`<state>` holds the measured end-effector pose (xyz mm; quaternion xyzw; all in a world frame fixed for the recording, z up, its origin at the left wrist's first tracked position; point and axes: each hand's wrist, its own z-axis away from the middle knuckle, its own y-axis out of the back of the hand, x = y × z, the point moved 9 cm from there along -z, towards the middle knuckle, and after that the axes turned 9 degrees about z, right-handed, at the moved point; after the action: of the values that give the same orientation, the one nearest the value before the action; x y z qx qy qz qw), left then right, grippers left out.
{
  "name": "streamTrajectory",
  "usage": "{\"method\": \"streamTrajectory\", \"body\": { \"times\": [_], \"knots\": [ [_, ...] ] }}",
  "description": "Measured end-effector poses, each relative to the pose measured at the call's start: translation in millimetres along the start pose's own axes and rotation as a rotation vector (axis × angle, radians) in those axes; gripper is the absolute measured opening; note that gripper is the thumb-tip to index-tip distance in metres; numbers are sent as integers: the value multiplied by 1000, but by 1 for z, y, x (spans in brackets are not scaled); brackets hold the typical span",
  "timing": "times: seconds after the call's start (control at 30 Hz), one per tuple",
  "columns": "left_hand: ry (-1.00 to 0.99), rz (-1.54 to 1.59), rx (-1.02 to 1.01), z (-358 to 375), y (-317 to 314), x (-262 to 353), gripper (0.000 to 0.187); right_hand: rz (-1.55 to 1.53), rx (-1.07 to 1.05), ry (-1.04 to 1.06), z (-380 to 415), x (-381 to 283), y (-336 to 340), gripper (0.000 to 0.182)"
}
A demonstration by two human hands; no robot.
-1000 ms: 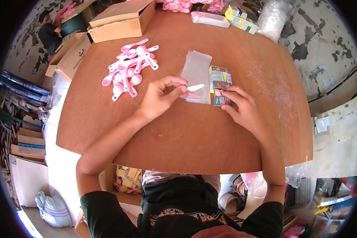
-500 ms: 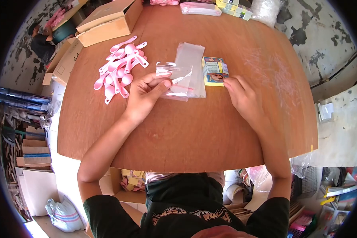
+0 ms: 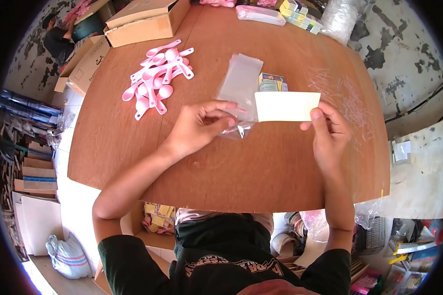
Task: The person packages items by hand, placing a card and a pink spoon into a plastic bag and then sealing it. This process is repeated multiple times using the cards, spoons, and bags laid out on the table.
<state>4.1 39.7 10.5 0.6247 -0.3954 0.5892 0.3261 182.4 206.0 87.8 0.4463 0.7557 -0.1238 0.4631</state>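
Observation:
My left hand (image 3: 202, 125) pinches a small clear plastic bag (image 3: 240, 130) near the middle of the table. My right hand (image 3: 330, 130) grips the right end of a pale yellow card (image 3: 286, 106), its plain side facing me. Behind that card, a stack of printed cards (image 3: 273, 82) is partly hidden. A pile of flat clear plastic bags (image 3: 240, 78) lies just beyond my left hand. Pink plastic spoons (image 3: 157, 78) are heaped on the left, apart from both hands.
The brown wooden table (image 3: 221, 172) carries an open cardboard box (image 3: 145, 24) at its far left. Along the far edge are a clear pack (image 3: 261, 14), yellow-green card stacks (image 3: 300, 17) and a plastic roll (image 3: 342, 22). Another person (image 3: 56, 39) is at upper left.
My right hand has lifted a card off the stack and moved right with it, plain side now showing. My left hand has shifted right and slightly down with the clear bag.

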Motion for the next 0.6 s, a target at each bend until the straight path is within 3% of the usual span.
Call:
{"method": "streamTrajectory", "body": {
  "times": [0.23,0.47,0.6],
  "knots": [
    [-130,-132,-156,10,-27,19,37,11,-135,-65,6,13,-21,21],
    [-28,33,-154,11,-28,13,34,78,-315,-96,15,14,-41,22],
    [-73,17,-184,4,-36,28,34,-18,-293,-79,17,14,-46,19]
  ]
}}
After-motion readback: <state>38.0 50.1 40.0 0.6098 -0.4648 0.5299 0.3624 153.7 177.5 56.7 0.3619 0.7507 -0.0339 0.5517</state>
